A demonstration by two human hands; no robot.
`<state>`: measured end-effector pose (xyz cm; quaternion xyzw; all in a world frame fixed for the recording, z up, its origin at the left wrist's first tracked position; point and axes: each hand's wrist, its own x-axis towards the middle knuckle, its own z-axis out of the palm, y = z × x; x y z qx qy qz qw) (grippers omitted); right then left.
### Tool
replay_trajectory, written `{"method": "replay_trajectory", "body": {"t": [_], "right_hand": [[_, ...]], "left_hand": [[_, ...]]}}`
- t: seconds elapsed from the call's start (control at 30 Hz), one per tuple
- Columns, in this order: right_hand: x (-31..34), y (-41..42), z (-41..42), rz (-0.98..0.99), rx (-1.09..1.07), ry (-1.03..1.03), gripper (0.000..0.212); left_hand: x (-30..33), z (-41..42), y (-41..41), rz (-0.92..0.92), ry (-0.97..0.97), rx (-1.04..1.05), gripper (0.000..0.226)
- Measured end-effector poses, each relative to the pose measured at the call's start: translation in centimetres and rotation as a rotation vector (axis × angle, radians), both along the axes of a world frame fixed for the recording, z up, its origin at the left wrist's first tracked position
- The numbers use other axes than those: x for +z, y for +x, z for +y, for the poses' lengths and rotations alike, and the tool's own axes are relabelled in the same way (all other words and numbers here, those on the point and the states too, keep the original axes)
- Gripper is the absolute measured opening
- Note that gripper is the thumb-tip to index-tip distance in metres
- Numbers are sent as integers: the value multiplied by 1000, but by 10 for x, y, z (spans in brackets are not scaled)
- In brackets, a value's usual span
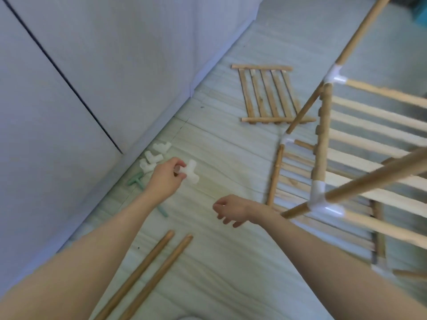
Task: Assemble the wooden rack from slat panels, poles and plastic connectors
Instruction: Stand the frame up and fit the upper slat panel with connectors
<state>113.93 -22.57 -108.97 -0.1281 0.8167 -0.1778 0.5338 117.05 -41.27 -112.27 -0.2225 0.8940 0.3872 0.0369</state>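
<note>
connectors sit at the centre of the head view, your only view: your left hand (166, 179) pinches a white plastic connector (190, 173) between thumb and fingertips, lifted just off the floor (231, 262) beside the wall. a short brown stub seems to show at the socket nearest your fingers, though it is too blurred to tell what it is. you hold the piece by one arm, which leaves the other sockets free, probably so a pole can go straight in.

your right hand (231, 210) hangs empty, fingers loosely curled and relaxed, between the connector and the half-built rack (346, 158). it looks ready either to steady the frame or to take up a pole.

the spare connectors (153, 158) lie in a small cluster against the wall base, just behind your left hand, with a green tool (136, 180) next to them. keeping them there leaves the middle of the floor for the long parts.

two loose poles (147, 273) lie side by side near your forearms, close to hand. a spare slat panel (269, 94) lies flat further off, partly behind one of the rack's poles.

the rack stands to your right, slat shelves already joined to poles by clear corner connectors (320, 199). by my judgement, the piece in your hand belongs on an open pole end there.
</note>
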Motion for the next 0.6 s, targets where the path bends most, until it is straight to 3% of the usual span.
{"method": "replay_trajectory", "body": {"t": [0.27,0.37,0.47,0.6], "right_hand": [[203,59,50,220,-316,-408,33],[254,80,77,314,-486,-624,24],[284,103,107,448,-676,-816,28],[294,117,136,616,-845,-875,23]], "left_hand": [[206,61,37,383,30,-7,16],[269,91,54,555,129,-7,12],[315,125,69,672,252,-42,13],[340,164,75,767,348,-58,6]]}}
